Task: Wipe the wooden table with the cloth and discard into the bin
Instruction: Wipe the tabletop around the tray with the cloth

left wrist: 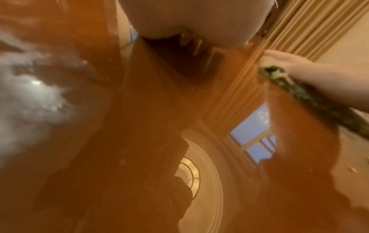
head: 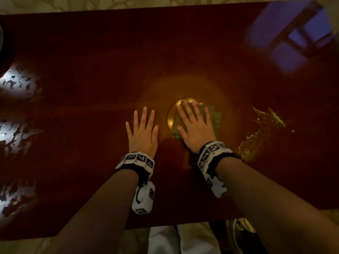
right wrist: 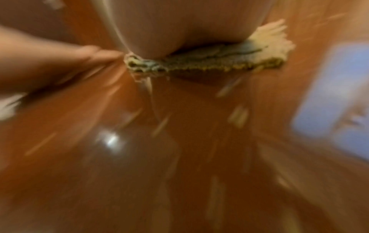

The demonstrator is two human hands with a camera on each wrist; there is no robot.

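A glossy dark red wooden table point(head: 91, 70) fills the head view. My right hand point(head: 195, 125) lies flat with straight fingers on a greenish cloth point(head: 216, 117) near the table's middle. The same cloth point(right wrist: 209, 63) shows flattened under the palm in the blurred right wrist view, and its edge point(left wrist: 311, 96) appears at the right of the left wrist view. My left hand point(head: 143, 132) rests flat on the bare wood just left of the cloth, fingers spread. A patch of yellow-green crumbs point(head: 260, 132) lies to the right of the cloth.
A dark round object point(head: 4, 50) sits at the table's far left edge. Reflections of a window point(head: 293, 37) and lamps point(head: 16, 85) shine on the wood. Below the near edge, a round metallic rim point(head: 240, 230) shows beside my light clothing point(head: 165, 239).
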